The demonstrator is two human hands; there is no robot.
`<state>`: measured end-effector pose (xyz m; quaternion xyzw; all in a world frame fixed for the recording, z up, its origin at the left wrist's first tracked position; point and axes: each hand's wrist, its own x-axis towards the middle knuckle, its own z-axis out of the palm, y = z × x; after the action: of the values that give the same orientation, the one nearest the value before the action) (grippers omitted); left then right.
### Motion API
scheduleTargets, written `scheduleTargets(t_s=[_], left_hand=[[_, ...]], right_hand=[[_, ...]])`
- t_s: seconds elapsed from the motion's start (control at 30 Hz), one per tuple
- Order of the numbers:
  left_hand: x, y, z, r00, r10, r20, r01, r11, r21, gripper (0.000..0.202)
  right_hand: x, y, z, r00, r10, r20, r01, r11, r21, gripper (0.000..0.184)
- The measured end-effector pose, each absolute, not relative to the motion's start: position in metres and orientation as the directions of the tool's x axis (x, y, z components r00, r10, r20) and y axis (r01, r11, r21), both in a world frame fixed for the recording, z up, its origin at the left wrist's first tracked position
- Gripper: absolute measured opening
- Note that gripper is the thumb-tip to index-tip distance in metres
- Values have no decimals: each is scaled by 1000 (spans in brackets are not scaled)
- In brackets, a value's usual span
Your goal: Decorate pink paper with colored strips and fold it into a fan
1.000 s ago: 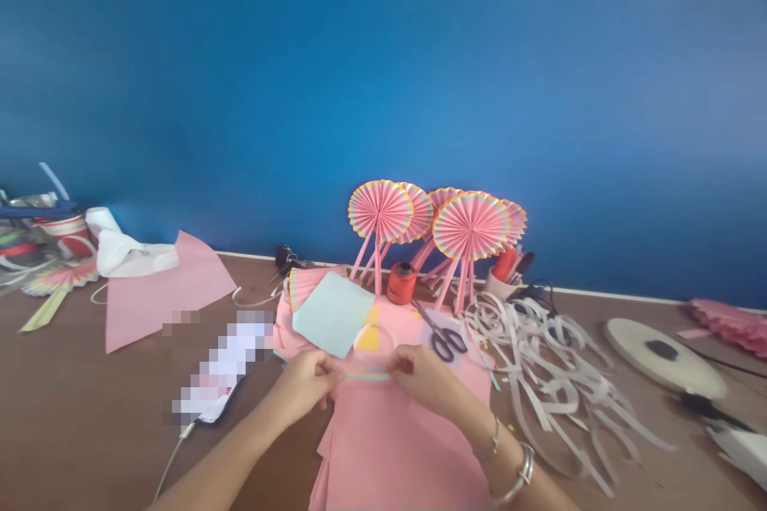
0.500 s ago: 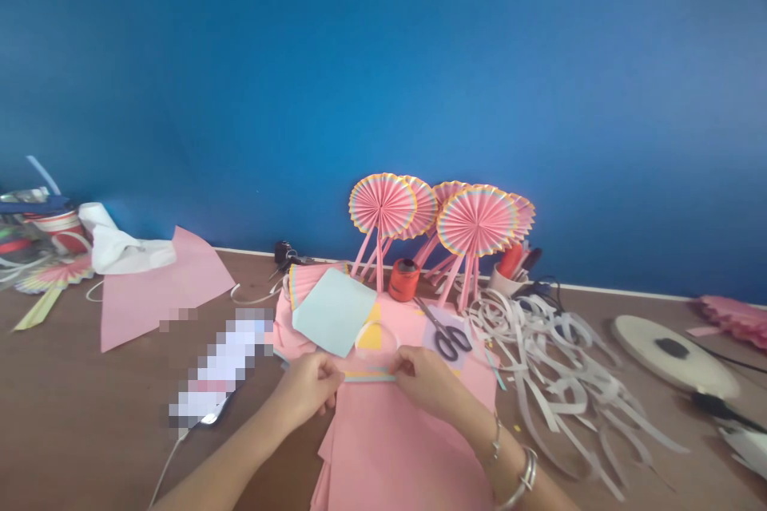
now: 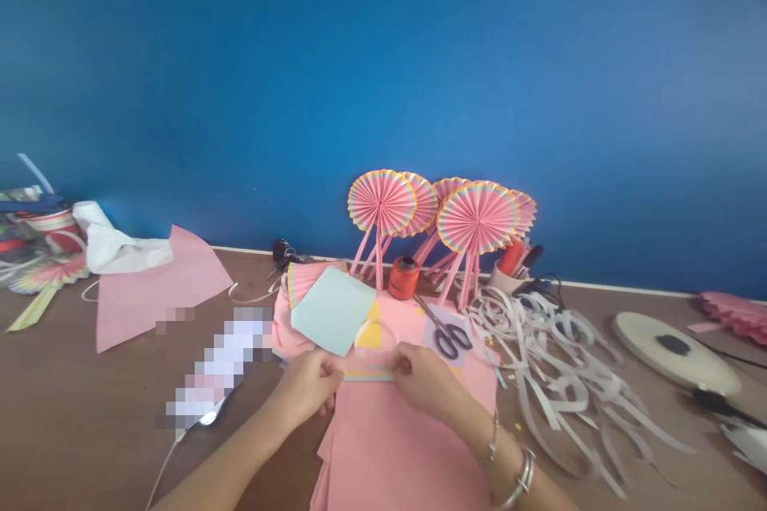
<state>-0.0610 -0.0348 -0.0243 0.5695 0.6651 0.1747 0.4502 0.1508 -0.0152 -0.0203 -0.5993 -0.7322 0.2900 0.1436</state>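
Between my hands lies a narrow band of pink paper with yellow and pale blue stripes, running along the far edge of a stack of pink sheets. My left hand is closed in a pinch at the band's left end. At its right end my right hand pinches with curled fingers. Just beyond them are a pale blue paper piece and a whitish ring-shaped strip over yellow paper. Dark-handled scissors rest to the right, near an orange thread spool.
Several pink pleated paper fans stand against the blue wall. White paper strips tangle at right, before a round cream-coloured device. At left are a blurred-out phone with a cable and a loose pink sheet.
The view has shifted very slightly. Both hands keep nearly the same pinch on the striped paper band; the right one sits a touch further left.
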Motion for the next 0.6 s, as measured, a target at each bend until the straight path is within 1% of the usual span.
scheduleTargets(t_s=[0.17, 0.27, 0.43, 0.6], left_hand=[[-60, -35, -22, 47, 911, -411, 616, 297, 730, 9], [-61, -34, -26, 47, 918, -394, 620, 283, 732, 9], [-62, -33, -30, 51, 916, -398, 635, 278, 721, 9], [-60, -33, -26, 48, 914, -403, 663, 273, 698, 10]], right_hand=[[150, -15, -20, -229, 961, -154, 810, 101, -577, 26], [149, -15, -20, -222, 962, -161, 817, 93, -569, 26], [149, -16, -18, -224, 961, -161, 812, 93, -577, 25], [148, -16, -19, -214, 965, -152, 828, 97, -553, 24]])
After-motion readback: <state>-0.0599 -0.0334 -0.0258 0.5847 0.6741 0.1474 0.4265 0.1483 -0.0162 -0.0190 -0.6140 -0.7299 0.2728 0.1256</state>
